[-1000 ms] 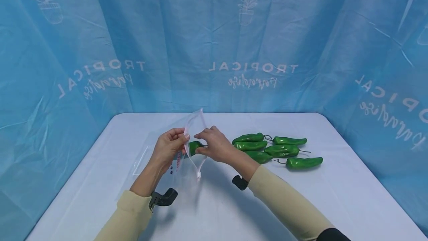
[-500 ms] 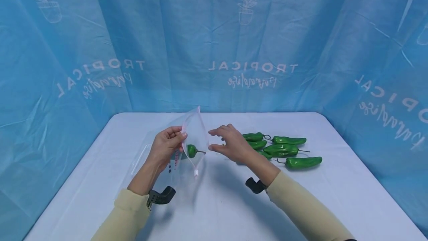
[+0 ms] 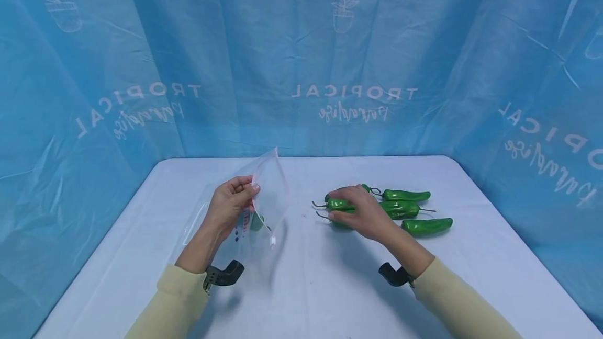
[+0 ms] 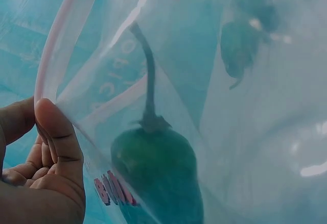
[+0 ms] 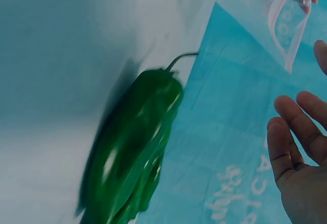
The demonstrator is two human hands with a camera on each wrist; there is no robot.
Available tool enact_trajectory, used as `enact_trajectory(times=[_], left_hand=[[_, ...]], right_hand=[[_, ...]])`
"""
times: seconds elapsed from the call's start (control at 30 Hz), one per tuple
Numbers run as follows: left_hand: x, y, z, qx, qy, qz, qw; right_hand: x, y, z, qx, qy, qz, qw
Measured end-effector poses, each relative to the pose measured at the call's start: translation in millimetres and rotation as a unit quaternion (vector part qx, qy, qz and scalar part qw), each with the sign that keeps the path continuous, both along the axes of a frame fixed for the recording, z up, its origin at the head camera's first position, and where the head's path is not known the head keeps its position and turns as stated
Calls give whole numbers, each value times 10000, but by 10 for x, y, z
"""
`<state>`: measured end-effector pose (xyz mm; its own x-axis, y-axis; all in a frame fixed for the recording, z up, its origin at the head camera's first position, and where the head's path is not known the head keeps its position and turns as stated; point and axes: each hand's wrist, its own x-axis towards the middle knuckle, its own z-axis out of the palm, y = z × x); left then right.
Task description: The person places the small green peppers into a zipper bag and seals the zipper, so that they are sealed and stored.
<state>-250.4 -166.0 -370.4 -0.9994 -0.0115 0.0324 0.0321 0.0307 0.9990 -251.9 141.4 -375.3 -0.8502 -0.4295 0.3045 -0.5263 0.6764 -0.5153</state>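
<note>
My left hand pinches the rim of a clear zip bag between thumb and fingers, and the bag's mouth gapes toward the right. Through the plastic, the left wrist view shows a green pepper with its stem up. My right hand is over the left part of a group of green peppers, partly covering several of them. In the right wrist view its fingers are apart, holding nothing, to the right of a glossy pepper with a thin curved stem.
A white-covered table bears everything. Blue curtain with printed lettering stands behind it and along both sides. One pepper lies at the group's front right. The bag's slider hangs at the lower end of its mouth.
My right hand has left the bag's mouth, letting go of the pepper inside, and moved right over the loose peppers. The left hand keeps its pinch on the bag, drifting slightly left.
</note>
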Motion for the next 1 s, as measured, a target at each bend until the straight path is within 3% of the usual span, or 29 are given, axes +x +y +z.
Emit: enact_trajectory(times=[0.63,1.0], left_hand=[[19,-94,-16,28,14,120,9999],[21,-116,-4,20,70,55,10000]], right_hand=[[86,766,-172,81,-380,-512,9979],[160,1392,-334,283,-937,-1400,9853]])
